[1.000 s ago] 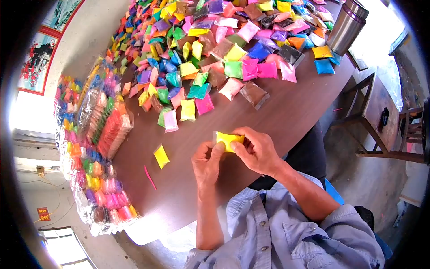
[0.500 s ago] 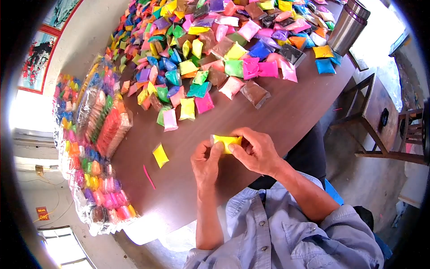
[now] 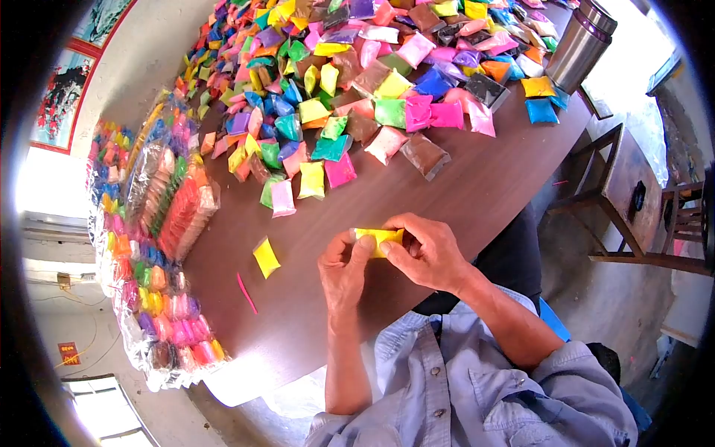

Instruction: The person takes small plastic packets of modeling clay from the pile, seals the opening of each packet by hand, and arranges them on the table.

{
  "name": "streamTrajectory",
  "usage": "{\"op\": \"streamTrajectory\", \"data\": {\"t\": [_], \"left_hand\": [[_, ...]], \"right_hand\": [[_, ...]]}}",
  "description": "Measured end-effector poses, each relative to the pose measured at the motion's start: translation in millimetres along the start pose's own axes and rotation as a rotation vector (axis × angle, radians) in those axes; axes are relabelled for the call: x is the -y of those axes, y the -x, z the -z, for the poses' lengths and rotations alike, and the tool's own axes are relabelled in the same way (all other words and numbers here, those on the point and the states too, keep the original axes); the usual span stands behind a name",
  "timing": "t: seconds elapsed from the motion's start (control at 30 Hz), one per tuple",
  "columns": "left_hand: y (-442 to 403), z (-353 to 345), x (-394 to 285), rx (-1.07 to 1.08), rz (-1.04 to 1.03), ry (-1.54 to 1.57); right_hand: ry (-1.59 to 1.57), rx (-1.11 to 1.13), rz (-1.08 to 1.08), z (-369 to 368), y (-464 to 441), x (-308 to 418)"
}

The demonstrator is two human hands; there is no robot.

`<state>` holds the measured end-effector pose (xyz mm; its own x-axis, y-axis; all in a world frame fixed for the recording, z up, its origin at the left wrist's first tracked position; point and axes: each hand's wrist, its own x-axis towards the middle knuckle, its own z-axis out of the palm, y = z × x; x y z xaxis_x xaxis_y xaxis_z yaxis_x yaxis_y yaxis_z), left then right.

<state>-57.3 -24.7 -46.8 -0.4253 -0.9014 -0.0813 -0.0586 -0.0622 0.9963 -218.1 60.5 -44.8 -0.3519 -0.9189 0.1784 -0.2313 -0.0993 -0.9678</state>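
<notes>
A small yellow packet [image 3: 378, 237] in clear wrapping is stretched between my two hands above the table's near edge. My left hand [image 3: 345, 268] pinches its left end with thumb and fingers. At the other end, my right hand [image 3: 424, 249] grips it with the thumb on top; part of the packet is hidden beneath the fingers. A second yellow packet [image 3: 266, 258] lies by itself on the table to the left. Close by it rests a thin pink strip [image 3: 247, 293].
A large heap of colourful packets [image 3: 357, 82] covers the far side of the brown table [image 3: 313, 223]. Clear bags of bundled packets [image 3: 160, 261] line the left edge. A steel flask [image 3: 582, 45] stands at the back right. Beyond is a wooden stool [image 3: 622, 197].
Both hands stay almost in place around the yellow packet. My right fingers have shifted slightly on it; nothing has been let go.
</notes>
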Motion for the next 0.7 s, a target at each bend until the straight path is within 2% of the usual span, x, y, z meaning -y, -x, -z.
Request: {"op": "streamTrajectory", "data": {"t": [0.6, 0.7], "left_hand": [[-1, 2, 7, -0.012, 0.041, -0.127], [0, 2, 7, 0.009, -0.059, -0.190]], "right_hand": [[-0.021, -0.082, 0.032, -4, -2, 1], [0.024, -0.069, 0.045, -5, -2, -1]]}}
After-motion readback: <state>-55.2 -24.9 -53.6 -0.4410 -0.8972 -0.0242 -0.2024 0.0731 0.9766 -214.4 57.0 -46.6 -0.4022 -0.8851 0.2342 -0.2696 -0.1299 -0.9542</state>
